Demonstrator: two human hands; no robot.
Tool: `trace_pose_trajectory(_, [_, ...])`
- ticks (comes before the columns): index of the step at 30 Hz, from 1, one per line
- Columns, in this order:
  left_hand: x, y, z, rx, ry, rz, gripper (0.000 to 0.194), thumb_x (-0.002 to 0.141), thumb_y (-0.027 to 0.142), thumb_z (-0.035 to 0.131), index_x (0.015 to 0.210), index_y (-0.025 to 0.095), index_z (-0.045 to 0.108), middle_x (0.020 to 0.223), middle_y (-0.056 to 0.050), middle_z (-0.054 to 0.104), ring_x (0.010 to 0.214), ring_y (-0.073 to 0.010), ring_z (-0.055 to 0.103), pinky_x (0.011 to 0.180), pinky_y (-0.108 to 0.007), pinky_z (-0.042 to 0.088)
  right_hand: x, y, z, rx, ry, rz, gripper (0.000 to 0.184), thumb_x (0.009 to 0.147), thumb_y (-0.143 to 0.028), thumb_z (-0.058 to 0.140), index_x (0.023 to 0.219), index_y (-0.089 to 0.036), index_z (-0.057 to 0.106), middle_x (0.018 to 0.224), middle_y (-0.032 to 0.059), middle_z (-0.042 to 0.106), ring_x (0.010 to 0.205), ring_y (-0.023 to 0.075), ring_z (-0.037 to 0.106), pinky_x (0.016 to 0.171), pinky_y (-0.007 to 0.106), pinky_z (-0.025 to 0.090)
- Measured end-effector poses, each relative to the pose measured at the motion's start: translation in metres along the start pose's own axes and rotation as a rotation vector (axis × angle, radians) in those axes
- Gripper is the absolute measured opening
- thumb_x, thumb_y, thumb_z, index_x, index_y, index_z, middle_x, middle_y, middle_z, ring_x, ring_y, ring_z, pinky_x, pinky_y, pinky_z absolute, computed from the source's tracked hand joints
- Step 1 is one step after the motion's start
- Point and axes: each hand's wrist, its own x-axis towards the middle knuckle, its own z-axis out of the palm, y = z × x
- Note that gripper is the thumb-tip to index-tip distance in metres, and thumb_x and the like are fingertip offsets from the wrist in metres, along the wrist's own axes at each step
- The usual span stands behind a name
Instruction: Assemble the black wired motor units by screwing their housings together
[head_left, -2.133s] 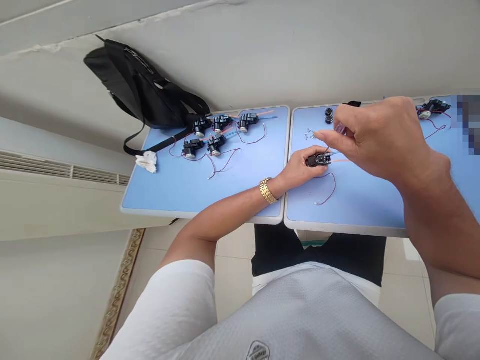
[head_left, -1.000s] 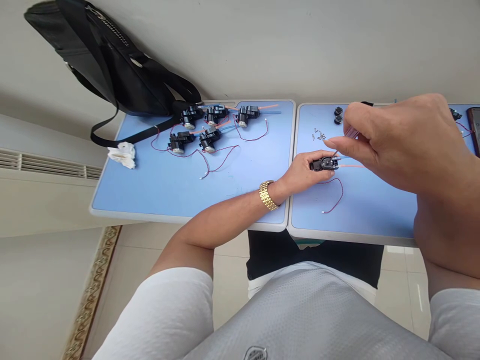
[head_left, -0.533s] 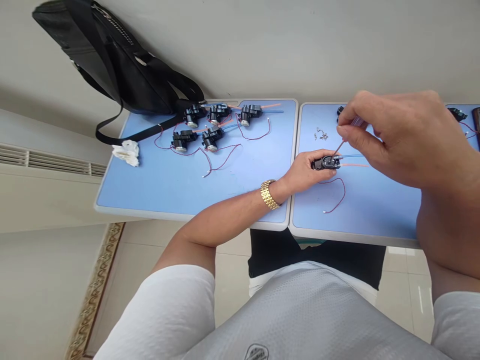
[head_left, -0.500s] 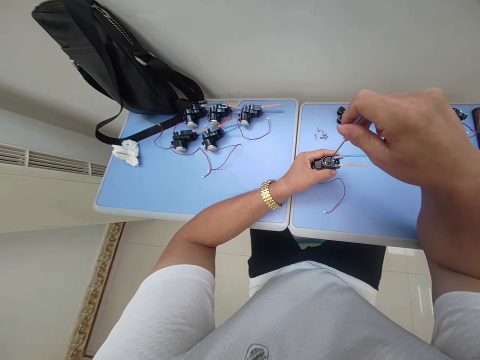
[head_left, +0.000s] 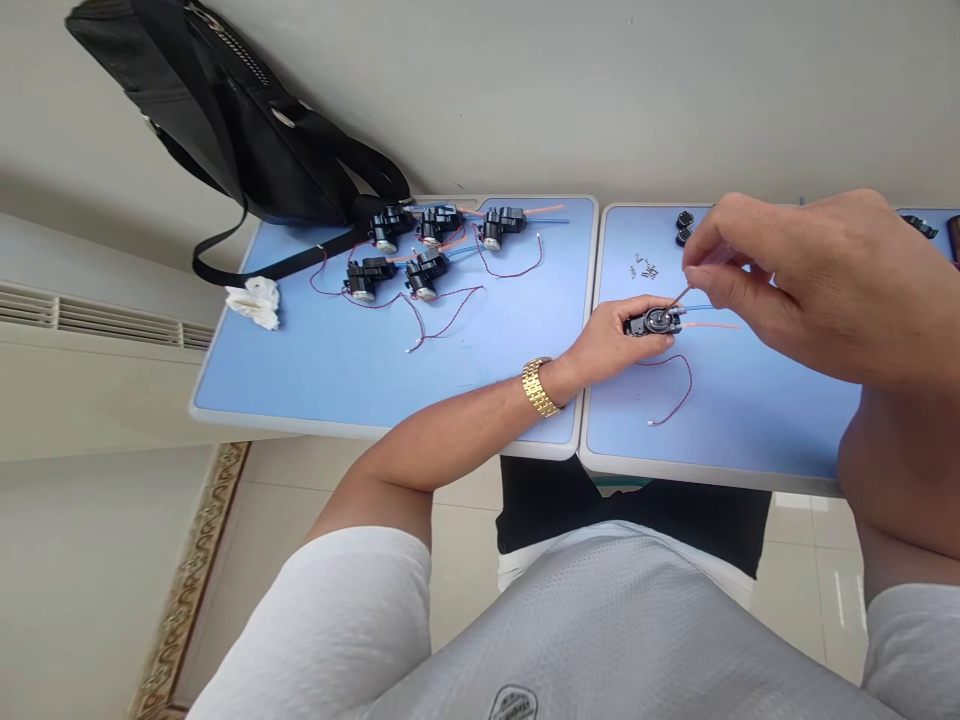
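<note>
No Readable Text

I could read no words, brands or numbers from my end. The only marking I made out was an outlined badge (head_left: 514, 704) low on the front of the grey shirt (head_left: 600, 620), cut off by the bottom edge of my head view. It bore slanted lettering, too small and blurred for me to read.
</note>
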Motion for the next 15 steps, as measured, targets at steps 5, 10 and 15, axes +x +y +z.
trace_pose_trajectory(5, [-0.0002,0.0008,0.0013,0.000,-0.026,-0.028,0.046,0.078,0.031,0.086,0.122,0.018,0.084,0.100,-0.003,0.080,0.088,-0.0167,0.072,0.085,-0.029,0.059,-0.0002,-0.0005,0.0039,-0.173,0.019,0.040,0.056,0.114,-0.064,0.026,0.111,-0.028,0.070,0.072,0.0055,0.062,0.067,0.0267,0.052,0.067,0.042,0.030])
trace_pose_trajectory(10, [0.0000,-0.0006,0.0020,-0.031,-0.017,-0.020,0.047,0.077,0.033,0.086,0.120,0.016,0.084,0.103,-0.005,0.081,0.093,-0.0180,0.073,0.085,-0.029,0.059,0.0015,-0.0045,0.0080,-0.303,0.099,0.127,0.076,0.111,-0.078,0.022,0.096,-0.025,0.074,0.064,0.0073,0.056,0.066,0.0266,0.054,0.064,0.040,0.024])
trace_pose_trajectory(15, [-0.0002,0.0006,0.0008,-0.039,-0.023,-0.012,0.045,0.079,0.036,0.086,0.119,0.016,0.083,0.101,-0.004,0.080,0.090,-0.0169,0.072,0.082,-0.028,0.059,0.0023,-0.0080,0.0046,-0.197,0.044,0.065,0.060,0.116,-0.060,0.021,0.118,-0.026,0.071,0.087,0.0090,0.074,0.077,0.0283,0.066,0.066,0.040,0.029])
